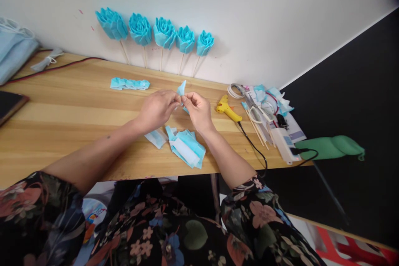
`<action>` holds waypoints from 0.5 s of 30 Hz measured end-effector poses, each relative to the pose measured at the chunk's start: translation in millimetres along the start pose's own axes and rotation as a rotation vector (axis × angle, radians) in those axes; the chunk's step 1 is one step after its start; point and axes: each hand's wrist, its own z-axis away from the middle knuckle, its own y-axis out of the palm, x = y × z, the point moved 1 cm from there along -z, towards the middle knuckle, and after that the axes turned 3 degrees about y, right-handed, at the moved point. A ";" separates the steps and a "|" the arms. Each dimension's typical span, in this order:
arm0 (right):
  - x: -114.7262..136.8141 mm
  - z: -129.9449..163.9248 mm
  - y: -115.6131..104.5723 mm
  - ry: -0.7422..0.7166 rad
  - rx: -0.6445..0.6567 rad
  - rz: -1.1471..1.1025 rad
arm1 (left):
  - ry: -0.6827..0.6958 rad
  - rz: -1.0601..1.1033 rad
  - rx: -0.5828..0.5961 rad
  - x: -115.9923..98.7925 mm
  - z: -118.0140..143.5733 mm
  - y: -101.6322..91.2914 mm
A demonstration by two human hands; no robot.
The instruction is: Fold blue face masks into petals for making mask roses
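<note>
Over the middle of the wooden table, my left hand [160, 108] and my right hand [198, 110] meet, fingertips pinching a small light-blue piece of fabric [181, 88] between them. Its pointed tip sticks up above my fingers; the lower part is mostly hidden. Below my hands lies a loose pile of blue and white fabric pieces [188, 149], with a paler piece [156, 138] beside it under my left wrist. A strip of folded blue petals [130, 84] rests on the table to the left.
Several blue fabric roses [140, 29] on sticks lean against the wall. To the right are a yellow glue gun [228, 109], a tape roll [236, 90], scissors [260, 114], wooden sticks [257, 129] and a power strip [285, 145]. A dark tablet-like object [11, 106] lies left.
</note>
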 end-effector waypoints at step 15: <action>-8.6 -11.8 -11.2 0.171 -0.066 -0.228 | -0.103 0.228 -0.142 8.7 2.8 1.2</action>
